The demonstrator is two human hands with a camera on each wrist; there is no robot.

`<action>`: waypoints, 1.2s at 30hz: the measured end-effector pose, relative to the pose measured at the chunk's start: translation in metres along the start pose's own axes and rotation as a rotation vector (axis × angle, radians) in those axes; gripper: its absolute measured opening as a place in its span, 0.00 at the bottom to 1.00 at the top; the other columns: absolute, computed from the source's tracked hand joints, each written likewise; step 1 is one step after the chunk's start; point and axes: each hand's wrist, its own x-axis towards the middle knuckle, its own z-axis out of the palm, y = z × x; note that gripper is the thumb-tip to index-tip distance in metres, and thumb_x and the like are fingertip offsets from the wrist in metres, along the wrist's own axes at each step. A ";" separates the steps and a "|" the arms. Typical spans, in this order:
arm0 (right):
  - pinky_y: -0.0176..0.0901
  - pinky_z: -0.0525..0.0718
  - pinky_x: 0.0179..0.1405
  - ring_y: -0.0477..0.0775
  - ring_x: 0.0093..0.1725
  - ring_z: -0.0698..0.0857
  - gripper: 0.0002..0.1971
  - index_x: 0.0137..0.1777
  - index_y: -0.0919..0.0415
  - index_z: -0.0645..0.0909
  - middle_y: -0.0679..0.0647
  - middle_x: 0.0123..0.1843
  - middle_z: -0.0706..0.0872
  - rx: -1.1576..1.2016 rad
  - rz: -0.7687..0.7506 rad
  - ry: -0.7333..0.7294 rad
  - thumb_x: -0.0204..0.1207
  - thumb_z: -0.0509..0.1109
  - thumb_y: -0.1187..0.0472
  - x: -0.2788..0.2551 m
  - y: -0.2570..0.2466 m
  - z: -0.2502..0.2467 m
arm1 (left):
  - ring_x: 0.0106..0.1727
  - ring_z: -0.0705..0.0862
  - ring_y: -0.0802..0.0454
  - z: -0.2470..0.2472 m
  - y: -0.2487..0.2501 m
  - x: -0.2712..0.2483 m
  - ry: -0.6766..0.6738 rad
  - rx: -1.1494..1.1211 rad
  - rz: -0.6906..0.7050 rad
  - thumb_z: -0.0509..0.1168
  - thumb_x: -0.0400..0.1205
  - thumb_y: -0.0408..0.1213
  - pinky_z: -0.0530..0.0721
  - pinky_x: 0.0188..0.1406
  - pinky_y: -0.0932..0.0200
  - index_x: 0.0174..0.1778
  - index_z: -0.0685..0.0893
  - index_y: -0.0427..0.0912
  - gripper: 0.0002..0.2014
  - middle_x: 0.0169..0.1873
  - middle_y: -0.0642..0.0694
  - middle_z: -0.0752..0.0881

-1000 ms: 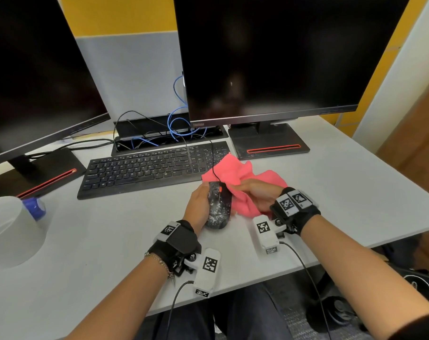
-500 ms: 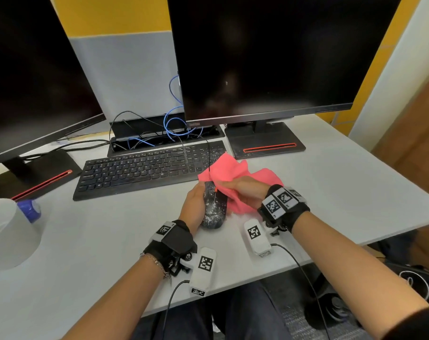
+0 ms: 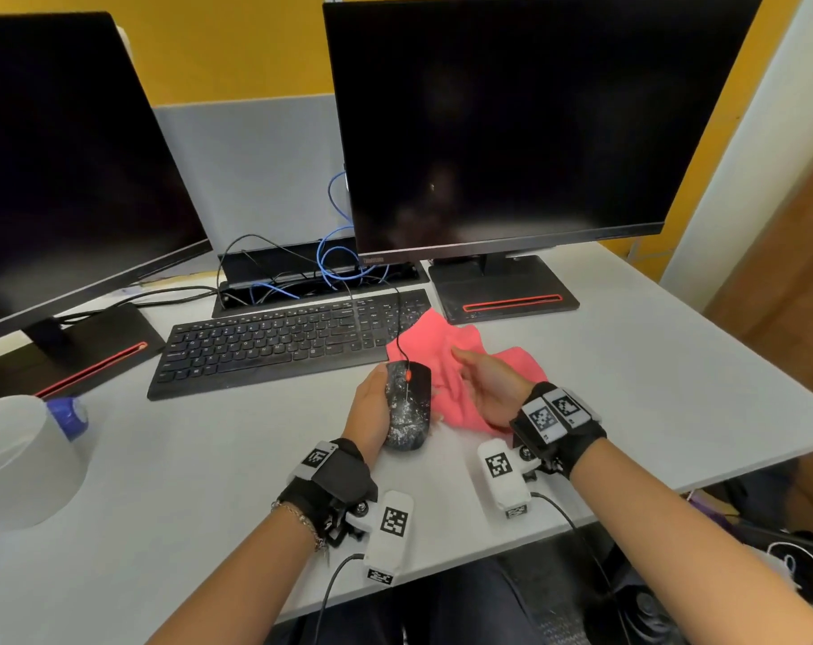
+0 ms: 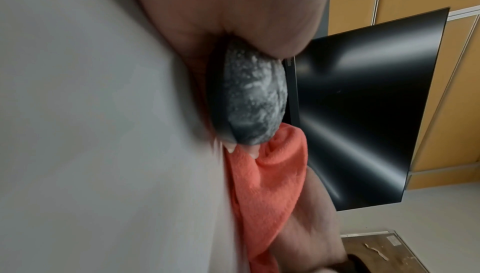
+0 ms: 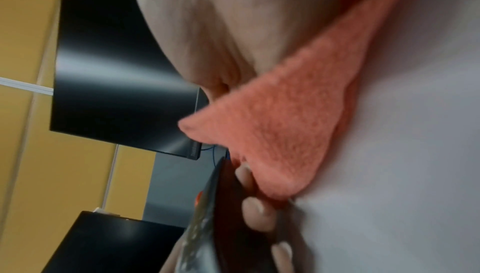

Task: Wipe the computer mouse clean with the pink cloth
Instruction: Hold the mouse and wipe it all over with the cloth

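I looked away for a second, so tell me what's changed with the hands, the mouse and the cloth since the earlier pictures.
The right hand drew back off the mouse, to the right, and its fingers opened; it now rests on the pink cloth beside the mouse instead of pressing the cloth against it. The left hand still grips the mouse, which is still speckled white. The keyboard did not move.

I can't read any text for certain. The right monitor (image 3: pixel 511 128) carries a small logo on its lower bezel at about 7 o'clock, too blurred to read. The wrist markers (image 3: pixel 543 418) bear only square codes.
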 end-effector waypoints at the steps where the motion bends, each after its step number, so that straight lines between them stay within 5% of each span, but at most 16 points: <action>1: 0.39 0.85 0.29 0.52 0.26 0.84 0.21 0.36 0.65 0.79 0.57 0.26 0.82 0.027 -0.001 -0.040 0.87 0.57 0.55 -0.005 0.001 0.003 | 0.44 0.86 0.28 0.000 0.001 0.000 0.003 -0.007 -0.022 0.55 0.80 0.54 0.85 0.44 0.33 0.62 0.79 0.28 0.31 0.55 0.19 0.83; 5: 0.44 0.84 0.47 0.56 0.36 0.85 0.23 0.36 0.68 0.77 0.61 0.34 0.82 -0.077 -0.108 -0.137 0.89 0.53 0.56 -0.023 0.011 0.004 | 0.31 0.88 0.37 -0.001 0.008 -0.004 -0.054 -0.068 -0.088 0.49 0.88 0.50 0.87 0.30 0.50 0.59 0.81 0.27 0.27 0.41 0.29 0.88; 8: 0.49 0.80 0.57 0.62 0.46 0.80 0.23 0.54 0.69 0.77 0.68 0.45 0.78 -0.156 -0.157 -0.095 0.77 0.73 0.47 -0.021 0.025 0.003 | 0.30 0.88 0.41 -0.004 0.010 -0.003 -0.030 -0.078 -0.119 0.46 0.90 0.49 0.88 0.31 0.52 0.54 0.84 0.30 0.28 0.39 0.33 0.89; 10: 0.53 0.77 0.42 0.62 0.38 0.75 0.20 0.42 0.66 0.79 0.66 0.37 0.75 -0.273 -0.206 -0.066 0.76 0.73 0.46 -0.024 0.031 0.005 | 0.36 0.88 0.40 -0.002 0.013 -0.004 0.015 -0.045 -0.100 0.49 0.89 0.49 0.87 0.41 0.48 0.59 0.83 0.30 0.26 0.46 0.30 0.87; 12: 0.46 0.65 0.27 0.52 0.24 0.68 0.21 0.28 0.59 0.74 0.56 0.25 0.70 -0.437 -0.256 0.033 0.81 0.69 0.51 -0.021 0.033 0.003 | 0.43 0.86 0.40 0.001 0.014 -0.004 0.054 -0.031 -0.076 0.50 0.89 0.48 0.85 0.50 0.44 0.61 0.83 0.31 0.24 0.52 0.29 0.86; 16: 0.40 0.67 0.27 0.48 0.24 0.68 0.17 0.31 0.61 0.72 0.54 0.27 0.70 -0.505 -0.337 0.051 0.79 0.72 0.59 -0.022 0.031 0.011 | 0.51 0.85 0.38 0.005 0.023 -0.007 0.080 -0.061 -0.080 0.49 0.89 0.48 0.83 0.56 0.46 0.65 0.82 0.30 0.26 0.59 0.28 0.85; 19: 0.33 0.69 0.20 0.42 0.20 0.72 0.16 0.34 0.61 0.75 0.52 0.25 0.73 -0.498 -0.328 0.052 0.76 0.76 0.56 -0.025 0.022 0.021 | 0.50 0.86 0.39 0.010 0.030 -0.013 0.060 -0.076 -0.089 0.47 0.90 0.48 0.84 0.56 0.47 0.66 0.81 0.29 0.27 0.56 0.30 0.86; 22: 0.39 0.73 0.26 0.50 0.28 0.77 0.23 0.39 0.62 0.79 0.56 0.31 0.78 -0.530 -0.341 0.072 0.63 0.82 0.42 -0.023 0.009 0.024 | 0.46 0.86 0.41 0.013 0.041 -0.018 -0.004 -0.077 -0.054 0.46 0.90 0.47 0.85 0.51 0.49 0.64 0.80 0.30 0.26 0.53 0.31 0.86; 26: 0.39 0.87 0.47 0.51 0.46 0.90 0.07 0.49 0.60 0.87 0.54 0.46 0.92 -0.476 -0.308 -0.146 0.72 0.78 0.66 -0.030 -0.004 0.029 | 0.48 0.89 0.38 0.008 0.053 -0.019 0.010 -0.030 0.015 0.47 0.90 0.48 0.86 0.52 0.46 0.55 0.86 0.34 0.26 0.48 0.34 0.90; 28: 0.33 0.84 0.39 0.45 0.40 0.89 0.03 0.44 0.59 0.86 0.48 0.39 0.91 -0.528 -0.327 -0.108 0.74 0.77 0.63 -0.032 -0.006 0.035 | 0.52 0.88 0.37 0.006 0.053 -0.018 0.032 -0.008 0.039 0.46 0.90 0.48 0.85 0.57 0.44 0.56 0.86 0.34 0.26 0.50 0.34 0.90; 31: 0.37 0.77 0.27 0.48 0.31 0.81 0.15 0.42 0.64 0.79 0.53 0.34 0.82 -0.583 -0.333 0.044 0.76 0.76 0.52 -0.028 -0.008 0.041 | 0.45 0.88 0.41 0.006 0.055 -0.018 0.050 -0.007 0.037 0.47 0.90 0.48 0.86 0.51 0.49 0.58 0.84 0.33 0.26 0.49 0.34 0.89; 34: 0.43 0.86 0.42 0.53 0.45 0.88 0.16 0.58 0.68 0.85 0.57 0.48 0.90 -0.490 -0.313 -0.094 0.74 0.77 0.59 -0.030 -0.006 0.044 | 0.52 0.87 0.37 0.001 0.056 -0.019 0.085 -0.023 0.071 0.46 0.90 0.49 0.83 0.58 0.42 0.61 0.84 0.33 0.26 0.55 0.31 0.88; 36: 0.43 0.86 0.46 0.52 0.48 0.89 0.16 0.57 0.63 0.86 0.54 0.50 0.91 -0.511 -0.313 -0.101 0.72 0.79 0.58 -0.031 -0.003 0.048 | 0.58 0.87 0.36 0.000 0.055 -0.021 0.094 0.003 0.077 0.46 0.90 0.50 0.82 0.64 0.39 0.60 0.85 0.35 0.27 0.55 0.33 0.88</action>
